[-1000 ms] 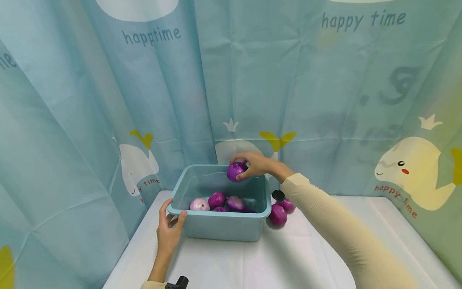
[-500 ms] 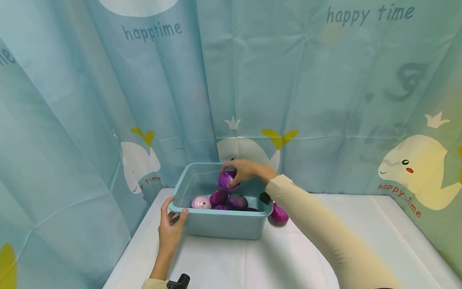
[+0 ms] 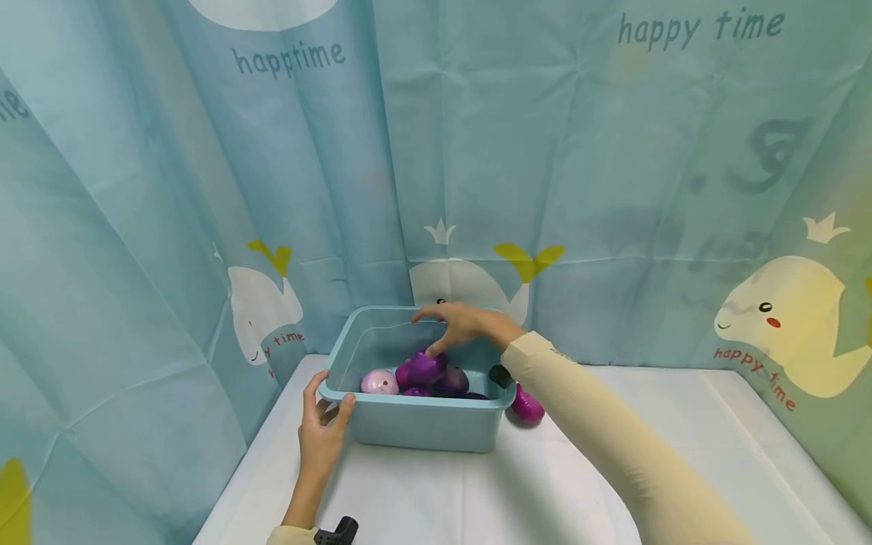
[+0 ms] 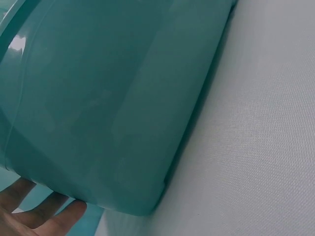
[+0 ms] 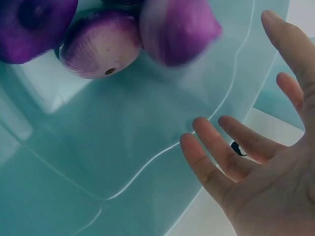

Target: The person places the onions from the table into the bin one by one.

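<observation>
A pale blue plastic tub (image 3: 422, 424) stands on the white-covered table, with several red onions lying in it. My left hand (image 3: 320, 439) holds its front left corner, thumb at the front rim and fingers (image 4: 59, 216) along the side. Over the tub's middle, my right hand (image 3: 466, 324) is spread, with nothing in its grasp. Just below its thumb is a dark purple red onion (image 3: 427, 369) among the others; that onion (image 5: 177, 32) looks blurred in the right wrist view. A paler onion (image 3: 379, 381) lies at the tub's left.
Outside the tub, against its right side, a red onion (image 3: 527, 406) sits on the table (image 3: 559, 484), partly behind the right sleeve (image 3: 606, 424). A blue curtain (image 3: 477, 166) with whale prints hangs behind and along both sides.
My right hand moved left and lower over the tub, then let go of the red onion, which dropped among the others. My left hand stays at the tub's corner.
</observation>
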The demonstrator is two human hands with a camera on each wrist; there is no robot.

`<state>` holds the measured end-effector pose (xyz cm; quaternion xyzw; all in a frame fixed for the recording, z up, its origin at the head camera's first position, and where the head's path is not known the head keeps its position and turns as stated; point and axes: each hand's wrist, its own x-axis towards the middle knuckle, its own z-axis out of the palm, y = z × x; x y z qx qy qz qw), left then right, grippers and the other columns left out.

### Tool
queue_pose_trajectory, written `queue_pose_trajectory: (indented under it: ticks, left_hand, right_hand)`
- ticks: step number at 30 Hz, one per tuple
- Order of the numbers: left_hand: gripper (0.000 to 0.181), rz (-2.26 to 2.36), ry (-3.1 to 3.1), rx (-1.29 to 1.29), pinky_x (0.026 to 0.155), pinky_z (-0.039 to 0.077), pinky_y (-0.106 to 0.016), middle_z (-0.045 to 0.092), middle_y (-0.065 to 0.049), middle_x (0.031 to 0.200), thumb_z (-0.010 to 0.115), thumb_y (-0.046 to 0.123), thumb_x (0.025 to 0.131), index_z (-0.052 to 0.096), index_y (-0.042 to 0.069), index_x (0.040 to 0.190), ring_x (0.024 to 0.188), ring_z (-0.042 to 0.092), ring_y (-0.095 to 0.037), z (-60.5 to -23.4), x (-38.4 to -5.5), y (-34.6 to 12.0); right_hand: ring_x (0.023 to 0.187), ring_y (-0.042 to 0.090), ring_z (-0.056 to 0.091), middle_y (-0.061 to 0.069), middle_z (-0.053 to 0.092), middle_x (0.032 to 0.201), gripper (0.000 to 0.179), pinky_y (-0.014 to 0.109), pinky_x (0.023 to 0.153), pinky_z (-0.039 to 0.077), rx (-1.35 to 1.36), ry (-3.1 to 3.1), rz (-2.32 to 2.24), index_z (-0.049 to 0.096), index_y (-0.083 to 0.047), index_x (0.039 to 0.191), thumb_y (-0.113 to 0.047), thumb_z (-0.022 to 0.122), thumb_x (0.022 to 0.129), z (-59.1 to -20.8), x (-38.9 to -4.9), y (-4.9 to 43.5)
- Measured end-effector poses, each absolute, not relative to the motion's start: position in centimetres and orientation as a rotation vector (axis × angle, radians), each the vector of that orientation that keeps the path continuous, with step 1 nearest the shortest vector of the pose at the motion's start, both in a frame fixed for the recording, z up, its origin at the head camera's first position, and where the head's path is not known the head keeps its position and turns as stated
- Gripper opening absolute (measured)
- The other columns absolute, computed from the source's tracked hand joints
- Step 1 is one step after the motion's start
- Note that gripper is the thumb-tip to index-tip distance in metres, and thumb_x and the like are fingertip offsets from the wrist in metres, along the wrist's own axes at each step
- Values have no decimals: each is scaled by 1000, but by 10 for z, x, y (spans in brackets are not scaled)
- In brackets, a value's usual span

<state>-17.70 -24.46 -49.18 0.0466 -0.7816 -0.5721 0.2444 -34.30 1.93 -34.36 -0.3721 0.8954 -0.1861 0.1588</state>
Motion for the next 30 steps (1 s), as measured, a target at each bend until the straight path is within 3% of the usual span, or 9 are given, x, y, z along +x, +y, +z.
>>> queue_pose_trajectory:
  ticks: [3, 12, 18, 25, 30]
  left_hand:
    - [64, -1562, -2131, 121, 82, 48, -15, 51, -21, 150, 70, 22, 99, 37, 26, 155, 125, 60, -42, -492, -177, -244]
    - [64, -1561, -2127, 115, 83, 48, -15, 50, -20, 151, 69, 21, 99, 37, 25, 155, 126, 60, -42, -492, -177, -243]
    - [64, -1539, -2122, 116, 81, 47, -13, 56, -24, 144, 70, 20, 99, 37, 24, 155, 122, 62, -43, -491, -177, -244]
    - [64, -1530, -2135, 128, 82, 46, -10, 53, -23, 147, 69, 21, 100, 37, 24, 155, 124, 61, -43, -492, -178, -243]
    - [64, -1534, -2133, 134, 82, 45, -9, 52, -23, 148, 69, 21, 100, 37, 24, 155, 124, 60, -41, -493, -179, -242]
  right_hand:
    - [143, 32, 43, 9, 43, 158, 73, 54, 113, 37, -1079, 2562, -576, 47, -22, 153, -34, 81, 90, -344, -343, 22]
    - [137, 39, 47, 15, 48, 154, 72, 48, 100, 52, -1284, 2561, -839, 46, -10, 152, -24, 80, 91, -341, -345, 45]
    - [136, 40, 50, 11, 46, 156, 76, 52, 99, 52, -1309, 2583, -978, 43, -11, 154, -23, 81, 90, -337, -343, 82]
    - [110, 43, 67, 19, 54, 147, 77, 56, 89, 56, -1210, 2714, -1068, 45, -18, 155, -28, 83, 88, -340, -332, 127]
    - [102, 42, 69, 24, 59, 137, 77, 56, 88, 56, -1183, 2782, -1114, 45, -15, 154, -25, 83, 88, -348, -326, 159]
